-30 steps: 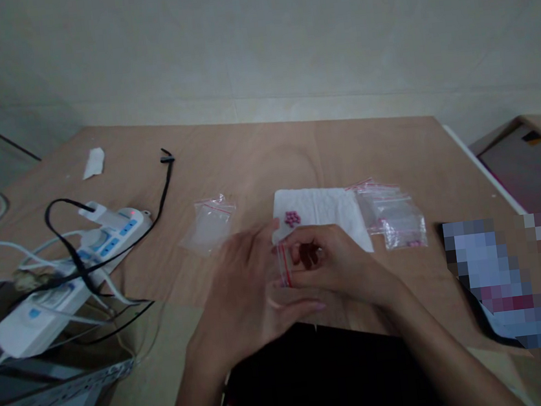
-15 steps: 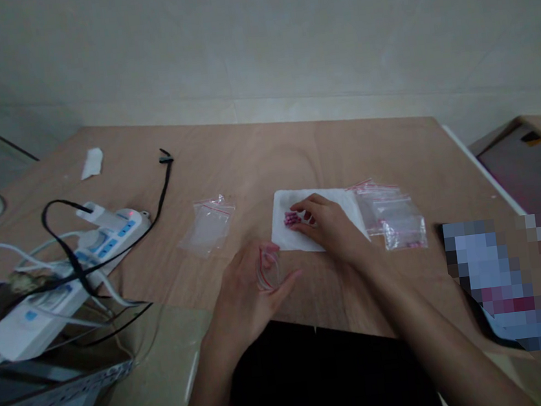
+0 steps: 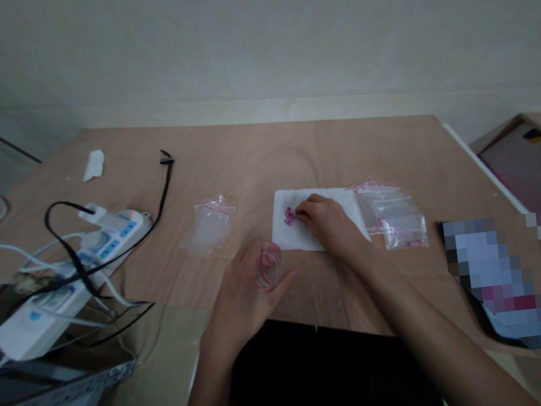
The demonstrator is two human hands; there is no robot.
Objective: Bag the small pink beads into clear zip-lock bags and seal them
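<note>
Pink pieces (image 3: 288, 216): They lay in a little heap on the white sheet (image 3: 280, 238), near its 9 o'clock side. They looked tiny, so a soft touch with just your fingertips was likely best, to keep the others from rolling off.
Clear bag (image 3: 271, 271): It was in your left hand (image 3: 244, 291), at about 8 o'clock from the white sheet, with its mouth round and wide. A light hold seemed wise, since a hard squeeze might have shut that mouth.
Right hand (image 3: 325, 221): It bent over the white sheet, back side up, fingers aimed at about 10 o'clock. Your arm reached in from between 4 and 5 o'clock.
Right grip: The tips were bunched close together just beside the heap. I could not tell if they pinched a piece.
Left grip: It held the clear bag, with the thumb poking out toward 2 o'clock, away from the fingers. That arm came from 7 o'clock.
Tabletop (image 3: 246, 160): More bags (image 3: 389, 212) lay at 3 o'clock from the white sheet.
</note>
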